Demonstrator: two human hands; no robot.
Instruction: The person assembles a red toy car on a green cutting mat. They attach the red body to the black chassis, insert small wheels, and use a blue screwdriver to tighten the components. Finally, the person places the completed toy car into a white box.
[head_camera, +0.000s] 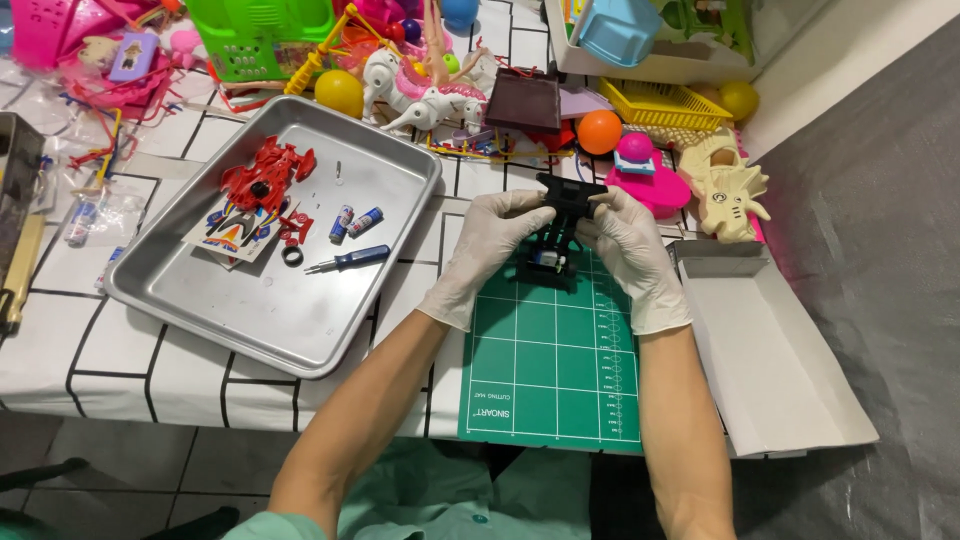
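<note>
Both my hands wear white gloves and grip a black toy car chassis (562, 215) held above the far end of a green cutting mat (550, 370). My left hand (495, 240) pinches its left side, and my right hand (625, 240) pinches its right side. A small motor or battery part shows at the chassis's lower end. To the left, a metal tray (200, 310) holds a red toy car body (268, 175), a sticker sheet (235, 238), two small batteries (355, 221), a blue-handled screwdriver (350, 259) and a black tyre ring (292, 256).
Several toys crowd the far table: a white toy horse (425, 95), yellow ball (340, 92), orange ball (599, 131), pink toy (645, 175), beige dinosaur skull (730, 190), green basket (255, 35), yellow basket (660, 102). An open white cardboard box (770, 350) lies right of the mat.
</note>
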